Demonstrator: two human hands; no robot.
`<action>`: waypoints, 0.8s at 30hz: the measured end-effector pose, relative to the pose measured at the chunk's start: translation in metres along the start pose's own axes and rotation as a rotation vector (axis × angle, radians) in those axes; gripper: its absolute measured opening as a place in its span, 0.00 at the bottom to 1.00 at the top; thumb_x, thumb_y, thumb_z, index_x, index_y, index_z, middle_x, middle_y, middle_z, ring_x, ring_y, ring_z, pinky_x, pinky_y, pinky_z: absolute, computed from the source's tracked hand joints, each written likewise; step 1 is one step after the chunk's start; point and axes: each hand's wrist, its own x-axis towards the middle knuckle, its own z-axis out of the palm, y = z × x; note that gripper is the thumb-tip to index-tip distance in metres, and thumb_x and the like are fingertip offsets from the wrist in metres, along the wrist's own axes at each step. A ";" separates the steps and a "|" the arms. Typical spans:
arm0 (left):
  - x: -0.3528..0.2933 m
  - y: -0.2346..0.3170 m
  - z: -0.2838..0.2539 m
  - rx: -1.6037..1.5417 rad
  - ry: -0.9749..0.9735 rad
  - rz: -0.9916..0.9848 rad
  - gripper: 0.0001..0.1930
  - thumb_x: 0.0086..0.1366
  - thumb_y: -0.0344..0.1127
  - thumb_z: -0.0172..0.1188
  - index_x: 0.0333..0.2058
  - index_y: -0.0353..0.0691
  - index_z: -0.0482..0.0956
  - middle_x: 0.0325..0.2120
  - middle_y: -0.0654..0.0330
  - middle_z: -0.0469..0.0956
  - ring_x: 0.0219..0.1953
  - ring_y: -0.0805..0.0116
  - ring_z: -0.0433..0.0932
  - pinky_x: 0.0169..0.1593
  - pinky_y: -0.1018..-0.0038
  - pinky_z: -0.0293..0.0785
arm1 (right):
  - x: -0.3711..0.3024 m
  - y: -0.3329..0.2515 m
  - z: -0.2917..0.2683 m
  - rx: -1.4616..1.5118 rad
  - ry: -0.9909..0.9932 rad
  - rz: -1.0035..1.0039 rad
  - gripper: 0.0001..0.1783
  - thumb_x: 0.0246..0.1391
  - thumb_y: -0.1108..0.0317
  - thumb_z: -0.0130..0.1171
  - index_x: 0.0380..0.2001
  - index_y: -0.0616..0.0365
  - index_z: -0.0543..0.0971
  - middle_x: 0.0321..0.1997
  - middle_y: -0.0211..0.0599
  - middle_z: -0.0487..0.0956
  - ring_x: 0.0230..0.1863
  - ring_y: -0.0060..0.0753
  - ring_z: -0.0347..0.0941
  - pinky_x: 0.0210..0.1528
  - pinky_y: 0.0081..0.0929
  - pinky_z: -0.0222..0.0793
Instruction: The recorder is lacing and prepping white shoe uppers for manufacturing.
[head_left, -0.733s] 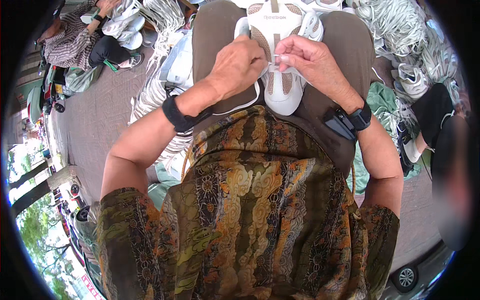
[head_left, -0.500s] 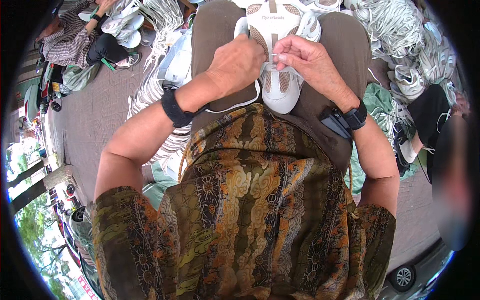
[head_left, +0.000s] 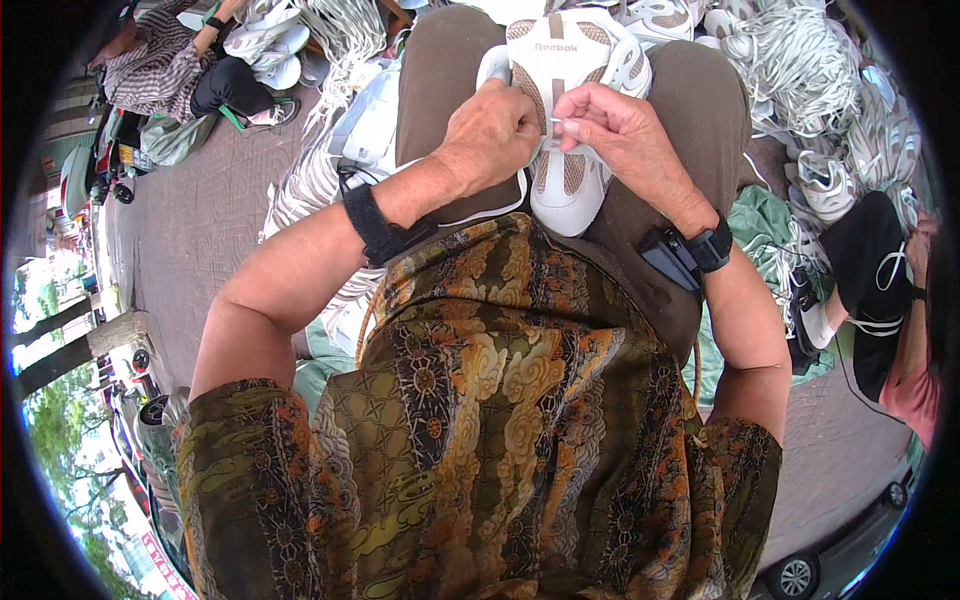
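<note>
A white sneaker (head_left: pixel 570 208) with beige mesh panels rests between my thighs, its toe toward me and its tongue standing up at the far end. My right hand (head_left: pixel 622 138) is closed in a pinch on a white shoelace (head_left: pixel 557 121) above the lacing. On the shoe's left side my left hand (head_left: pixel 492 130) is closed, its fingertips curled against the eyelet edge; what they grip is hidden. A loose length of lace (head_left: pixel 478 217) curves from beneath that hand over my left thigh.
Bundled white laces (head_left: pixel 785 75) and more white sneakers (head_left: pixel 825 185) lie at the right. Shoes and laces also pile up at the left. Co-workers sit at far left, in a striped shirt (head_left: pixel 160 65), and at far right, in black trousers (head_left: pixel 868 250). Green cloth (head_left: pixel 758 235) lies beside my right leg.
The whole view has shifted slightly, so my lap sits lower in it. My right fingers stay pinched over the lacing, and my left hand stays at the shoe's side.
</note>
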 end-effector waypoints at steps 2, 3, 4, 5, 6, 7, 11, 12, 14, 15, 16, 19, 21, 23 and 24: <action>-0.003 0.001 0.004 0.016 0.038 0.008 0.06 0.57 0.33 0.57 0.27 0.36 0.78 0.28 0.50 0.75 0.39 0.51 0.74 0.45 0.59 0.73 | 0.000 0.002 -0.001 0.018 0.006 0.002 0.06 0.64 0.75 0.55 0.42 0.62 0.76 0.36 0.28 0.79 0.36 0.17 0.77 0.42 0.16 0.74; -0.007 -0.001 0.008 -0.010 0.162 0.096 0.06 0.57 0.32 0.58 0.26 0.36 0.78 0.27 0.51 0.75 0.39 0.50 0.74 0.44 0.58 0.73 | 0.000 0.000 -0.001 0.008 0.004 -0.005 0.06 0.64 0.75 0.55 0.42 0.63 0.76 0.36 0.28 0.79 0.36 0.17 0.77 0.42 0.16 0.74; -0.009 -0.004 0.011 -0.038 0.286 0.185 0.05 0.56 0.31 0.58 0.25 0.36 0.77 0.27 0.51 0.75 0.38 0.50 0.74 0.43 0.58 0.73 | 0.001 0.000 0.000 -0.002 0.002 -0.012 0.06 0.64 0.75 0.55 0.42 0.63 0.76 0.36 0.28 0.79 0.36 0.17 0.77 0.42 0.16 0.74; -0.011 -0.008 0.012 -0.119 0.304 0.225 0.04 0.55 0.29 0.58 0.25 0.36 0.76 0.26 0.51 0.75 0.38 0.50 0.73 0.42 0.57 0.73 | 0.001 0.000 0.000 -0.002 0.003 -0.011 0.06 0.64 0.75 0.55 0.42 0.63 0.76 0.36 0.28 0.79 0.36 0.17 0.77 0.42 0.16 0.74; -0.011 -0.008 0.012 -0.121 0.300 0.227 0.04 0.55 0.29 0.58 0.25 0.36 0.76 0.26 0.51 0.75 0.38 0.50 0.73 0.42 0.57 0.73 | 0.002 0.000 -0.001 0.002 -0.002 -0.013 0.06 0.64 0.75 0.55 0.42 0.63 0.76 0.36 0.28 0.79 0.36 0.18 0.78 0.42 0.16 0.74; -0.012 -0.007 0.012 -0.139 0.338 0.256 0.04 0.56 0.29 0.58 0.25 0.36 0.76 0.26 0.51 0.75 0.37 0.51 0.74 0.41 0.59 0.73 | 0.003 0.001 -0.001 0.006 -0.009 -0.014 0.06 0.64 0.75 0.55 0.43 0.63 0.76 0.36 0.28 0.79 0.36 0.18 0.78 0.42 0.16 0.74; -0.012 -0.004 0.008 -0.534 0.320 0.160 0.06 0.62 0.30 0.58 0.27 0.36 0.75 0.26 0.57 0.75 0.31 0.63 0.75 0.36 0.67 0.72 | 0.001 0.003 0.001 0.101 0.043 -0.023 0.07 0.64 0.75 0.55 0.44 0.63 0.76 0.37 0.28 0.79 0.36 0.18 0.78 0.42 0.16 0.74; -0.014 -0.001 0.005 -0.539 0.315 0.162 0.06 0.62 0.30 0.58 0.27 0.36 0.75 0.26 0.57 0.75 0.31 0.63 0.75 0.36 0.67 0.72 | 0.001 0.001 0.001 0.103 0.046 -0.029 0.07 0.64 0.76 0.54 0.44 0.63 0.76 0.37 0.28 0.79 0.36 0.17 0.77 0.42 0.16 0.74; -0.017 0.016 -0.008 -0.905 0.259 0.044 0.09 0.70 0.34 0.55 0.30 0.37 0.74 0.25 0.66 0.75 0.26 0.77 0.71 0.31 0.76 0.70 | -0.001 -0.001 0.002 0.097 0.051 -0.031 0.08 0.64 0.76 0.54 0.45 0.63 0.77 0.37 0.28 0.79 0.35 0.17 0.77 0.42 0.16 0.74; -0.019 0.021 -0.022 -0.922 0.180 0.027 0.10 0.74 0.37 0.50 0.33 0.38 0.73 0.25 0.71 0.74 0.25 0.84 0.66 0.28 0.81 0.67 | -0.002 -0.003 0.005 0.022 0.082 -0.018 0.08 0.64 0.76 0.54 0.45 0.63 0.77 0.36 0.28 0.79 0.34 0.17 0.76 0.40 0.16 0.73; -0.016 0.021 -0.025 -0.931 0.183 0.033 0.10 0.74 0.37 0.50 0.33 0.38 0.73 0.25 0.71 0.74 0.25 0.84 0.66 0.28 0.81 0.67 | -0.004 -0.006 0.007 -0.053 0.113 -0.005 0.08 0.64 0.76 0.53 0.45 0.63 0.77 0.35 0.29 0.78 0.32 0.17 0.76 0.38 0.17 0.73; -0.008 0.019 -0.031 -0.843 0.179 0.113 0.09 0.74 0.36 0.49 0.35 0.38 0.70 0.23 0.70 0.75 0.20 0.84 0.66 0.24 0.82 0.66 | -0.004 -0.012 0.004 -0.403 0.149 -0.182 0.08 0.63 0.77 0.53 0.44 0.63 0.77 0.33 0.30 0.76 0.29 0.19 0.74 0.33 0.18 0.71; 0.007 0.015 -0.027 -0.723 0.268 0.273 0.09 0.74 0.35 0.48 0.35 0.37 0.70 0.23 0.69 0.75 0.20 0.82 0.67 0.24 0.81 0.67 | -0.003 -0.016 0.002 -0.505 0.169 -0.244 0.09 0.62 0.78 0.53 0.45 0.62 0.76 0.33 0.32 0.75 0.28 0.23 0.74 0.32 0.21 0.71; 0.009 0.012 -0.027 -0.723 0.195 0.242 0.05 0.73 0.30 0.48 0.39 0.36 0.71 0.23 0.66 0.75 0.23 0.79 0.71 0.29 0.80 0.71 | -0.003 -0.023 0.000 -0.614 0.192 -0.303 0.10 0.61 0.79 0.53 0.46 0.62 0.76 0.33 0.35 0.75 0.27 0.26 0.74 0.30 0.24 0.71; 0.007 0.012 -0.025 -0.734 0.193 0.247 0.05 0.73 0.30 0.48 0.39 0.36 0.71 0.23 0.66 0.75 0.23 0.79 0.71 0.29 0.80 0.71 | -0.001 -0.026 -0.001 -0.716 0.163 -0.310 0.11 0.59 0.80 0.53 0.46 0.62 0.76 0.34 0.37 0.75 0.27 0.29 0.74 0.31 0.26 0.71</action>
